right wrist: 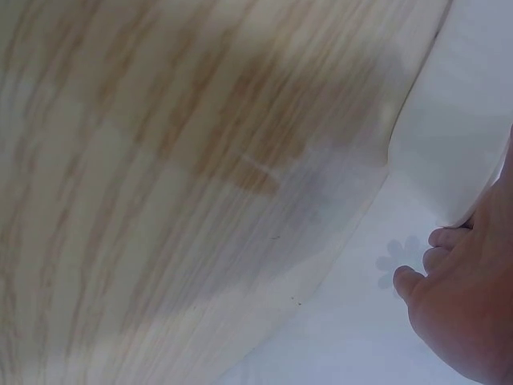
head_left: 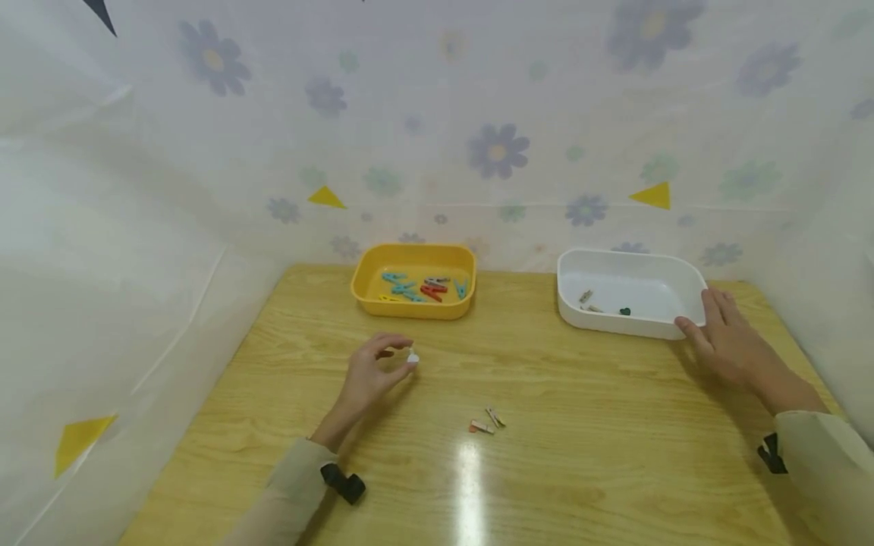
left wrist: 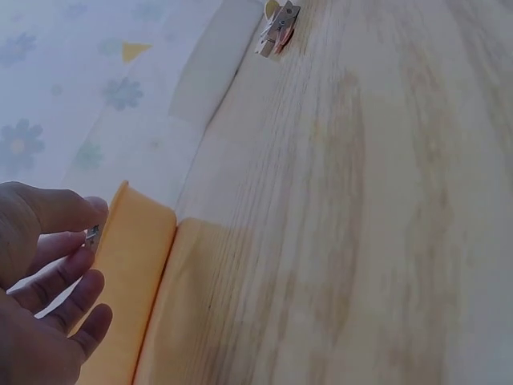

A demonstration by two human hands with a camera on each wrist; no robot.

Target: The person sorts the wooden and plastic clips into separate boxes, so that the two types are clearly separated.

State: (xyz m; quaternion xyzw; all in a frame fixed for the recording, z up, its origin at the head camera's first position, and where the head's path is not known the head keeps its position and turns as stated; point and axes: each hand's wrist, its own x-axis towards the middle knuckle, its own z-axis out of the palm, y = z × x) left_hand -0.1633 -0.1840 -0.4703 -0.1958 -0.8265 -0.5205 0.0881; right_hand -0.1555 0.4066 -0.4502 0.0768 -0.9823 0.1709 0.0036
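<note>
Between thumb and forefinger, my left hand (head_left: 369, 375) pinches a small clothespin (head_left: 413, 356) with a white decoration, held over the table in front of the yellow tray (head_left: 413, 310). Its metal spring shows at the fingertips in the left wrist view. Two mini wooden clothespins lie on the table to its right: one (head_left: 483, 427) bears a red-orange piece, the other (head_left: 495, 416) lies just behind it. My right hand (head_left: 734, 349) grips the right end of the white tray (head_left: 628, 327), thumb at the near rim and fingers along the outer side.
Inside the yellow tray are several plastic clothespins, among them blue ones and a red one (head_left: 434, 291). The white tray contains mini wooden clothespins (head_left: 586, 296) and a dark green piece (head_left: 624, 311). A flowered curtain (head_left: 437, 136) hangs behind the wooden table (head_left: 587, 425) and along both sides.
</note>
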